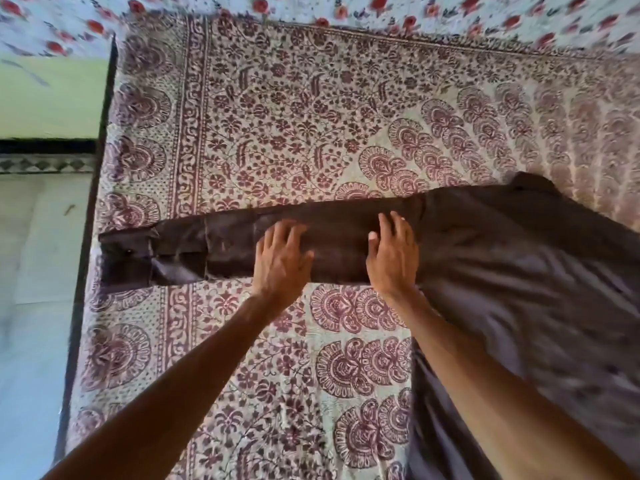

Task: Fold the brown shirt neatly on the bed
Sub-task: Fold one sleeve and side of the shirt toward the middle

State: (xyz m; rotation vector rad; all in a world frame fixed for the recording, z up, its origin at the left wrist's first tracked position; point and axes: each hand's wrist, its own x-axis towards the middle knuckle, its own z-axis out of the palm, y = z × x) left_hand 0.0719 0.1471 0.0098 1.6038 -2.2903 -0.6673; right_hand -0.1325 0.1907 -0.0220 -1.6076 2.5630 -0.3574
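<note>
2 bare forearms run up from the bottom edge: left forearm [194,368] over the bedspread [277,116], right forearm [485,375] over the shirt body.

Brown shirt [519,289] lies on the right part of the bed. The body is spread out and wrinkled, reaching the bottom and right edges of the view. That area is motion-blurred, so I can't read the detail.

1 sleeve [235,244] is stretched straight out to the left across the bedspread, flat, in a long band. The cuff [124,261] lies at the left edge of the bed, right at the dark bed frame [104,133].

Left hand [282,258] is palm down on the middle of the sleeve, fingers straight and spread. It is pressing, not gripping anything.

Right hand [393,258] is the same: flat on the sleeve close to the shoulder seam, fingers straight, nothing grasped.

The hands are side by side and apart, with a strip of sleeve between them.

The bedspread is cream with a maroon paisley and flower print and a patterned border along the left and far sides.

Beyond it at the far edge is a pale sheet [450,19] with red flowers.

Left of the bed are a pale floor [31,289], a patterned tile strip [45,164] and a green wall [52,95].
</note>
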